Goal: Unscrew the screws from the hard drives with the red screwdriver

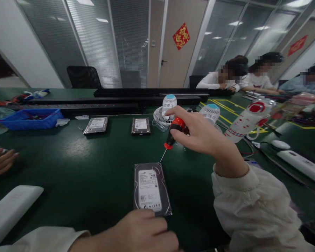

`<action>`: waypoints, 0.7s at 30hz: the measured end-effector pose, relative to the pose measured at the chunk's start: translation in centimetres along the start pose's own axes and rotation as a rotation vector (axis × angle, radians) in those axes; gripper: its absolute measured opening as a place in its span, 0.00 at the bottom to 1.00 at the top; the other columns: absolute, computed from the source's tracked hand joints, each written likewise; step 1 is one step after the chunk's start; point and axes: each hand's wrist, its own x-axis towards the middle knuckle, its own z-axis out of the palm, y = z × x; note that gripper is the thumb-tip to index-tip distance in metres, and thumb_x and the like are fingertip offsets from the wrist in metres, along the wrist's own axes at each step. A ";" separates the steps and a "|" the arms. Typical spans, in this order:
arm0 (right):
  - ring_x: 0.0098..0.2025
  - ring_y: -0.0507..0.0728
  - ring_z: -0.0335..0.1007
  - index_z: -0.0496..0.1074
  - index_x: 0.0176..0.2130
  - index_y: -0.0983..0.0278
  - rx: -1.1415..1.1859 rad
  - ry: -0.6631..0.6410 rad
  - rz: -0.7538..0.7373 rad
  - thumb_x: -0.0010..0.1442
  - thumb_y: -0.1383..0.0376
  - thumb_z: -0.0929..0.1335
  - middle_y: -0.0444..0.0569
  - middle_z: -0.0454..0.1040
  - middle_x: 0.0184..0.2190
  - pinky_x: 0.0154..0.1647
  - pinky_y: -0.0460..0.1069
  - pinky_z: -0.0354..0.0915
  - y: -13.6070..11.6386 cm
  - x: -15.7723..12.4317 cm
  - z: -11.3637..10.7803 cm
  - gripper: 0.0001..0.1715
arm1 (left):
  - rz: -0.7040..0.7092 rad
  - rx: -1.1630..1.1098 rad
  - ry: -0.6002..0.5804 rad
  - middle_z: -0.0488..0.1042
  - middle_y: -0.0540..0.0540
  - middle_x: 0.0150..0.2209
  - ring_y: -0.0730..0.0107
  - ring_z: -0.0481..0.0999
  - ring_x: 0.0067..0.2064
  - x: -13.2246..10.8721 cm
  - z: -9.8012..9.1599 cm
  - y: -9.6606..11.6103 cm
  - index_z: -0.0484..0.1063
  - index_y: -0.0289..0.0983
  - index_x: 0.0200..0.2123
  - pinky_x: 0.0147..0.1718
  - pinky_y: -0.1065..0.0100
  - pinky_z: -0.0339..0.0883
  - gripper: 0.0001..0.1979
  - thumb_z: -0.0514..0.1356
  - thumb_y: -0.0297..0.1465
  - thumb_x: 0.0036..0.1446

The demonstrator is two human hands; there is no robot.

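A hard drive (pixel 149 189) with a white label lies face up on the green table in front of me. My right hand (pixel 191 131) is wrapped round the red and black handle of a screwdriver (pixel 170 138). The tip of the tilted screwdriver meets the drive's far right corner. At the near edge of the drive, my left hand (pixel 139 231) is curled with its knuckles up; its fingertips are hidden, and it seems to grip that edge. Farther off lie a second hard drive (pixel 96 125) and a smaller drive (pixel 141 126).
A blue tray (pixel 33 119) holds small parts at the left. Two white fan-like devices (pixel 169 101) stand beyond my right hand, near a clear bottle (pixel 245 120). White power strips (pixel 304 164) and cables lie at right. Another person's hand (pixel 1 162) rests at left; several people sit far right.
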 end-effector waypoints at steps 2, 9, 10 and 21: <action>0.26 0.53 0.59 0.69 0.56 0.66 -0.046 0.012 0.053 0.66 0.51 0.66 0.41 0.65 0.24 0.32 0.49 0.50 0.0 0.0 0.1 0.28 | 0.080 0.197 0.040 0.78 0.45 0.33 0.65 0.76 0.32 1.2 0.4 -0.4 0.76 0.38 0.42 0.29 0.65 0.70 0.10 0.55 0.33 0.71; 0.24 0.52 0.57 0.66 0.57 0.66 -0.017 -0.008 0.049 0.64 0.56 0.67 0.39 0.64 0.23 0.32 0.48 0.50 -0.1 0.0 0.1 0.26 | -0.301 0.340 -0.146 0.80 0.36 0.46 0.55 0.81 0.38 3.4 0.5 -2.6 0.78 0.34 0.50 0.36 0.54 0.78 0.19 0.49 0.36 0.71; 0.24 0.52 0.57 0.66 0.56 0.66 -0.031 -0.001 0.063 0.65 0.54 0.66 0.40 0.64 0.23 0.31 0.48 0.49 -0.1 0.0 0.1 0.26 | -0.313 0.313 -0.176 0.79 0.35 0.50 0.54 0.82 0.38 3.4 0.4 -2.6 0.77 0.34 0.52 0.36 0.53 0.79 0.20 0.49 0.36 0.71; 0.27 0.51 0.59 0.62 0.48 0.64 0.130 0.029 -0.022 0.67 0.60 0.62 0.40 0.65 0.28 0.32 0.48 0.52 0.2 0.1 1.0 0.12 | -0.297 0.340 -0.388 0.63 0.21 0.69 0.40 0.82 0.51 3.7 -0.4 -2.7 0.66 0.24 0.67 0.43 0.48 0.81 0.35 0.50 0.45 0.70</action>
